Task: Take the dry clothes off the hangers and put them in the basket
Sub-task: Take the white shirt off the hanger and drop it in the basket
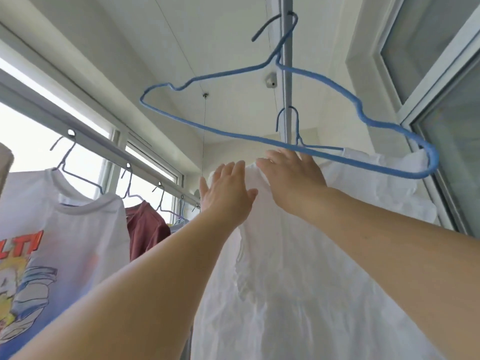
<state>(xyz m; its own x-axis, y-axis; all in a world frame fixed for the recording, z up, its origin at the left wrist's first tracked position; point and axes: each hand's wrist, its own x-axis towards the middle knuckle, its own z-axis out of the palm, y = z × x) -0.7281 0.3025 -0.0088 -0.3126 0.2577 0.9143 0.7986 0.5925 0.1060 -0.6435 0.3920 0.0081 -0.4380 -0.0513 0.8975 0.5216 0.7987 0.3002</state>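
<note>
A white garment [298,268] hangs on a blue hanger [296,126] hooked over the overhead rail [287,74]. Both my arms reach up to its top left edge. My left hand [228,193] lies with straight fingers against the cloth's left shoulder. Just to the right, my right hand [291,178] rests on the collar area with its fingers extended; its fingertips touch the fabric. In front of them an empty blue hanger [259,141] hangs from the same rail. No basket is in view.
On a second rail [104,149] along the window at left hang a white printed T-shirt [59,242], a maroon garment [145,229] and more hangers behind. A glass door frame [441,100] stands close on the right.
</note>
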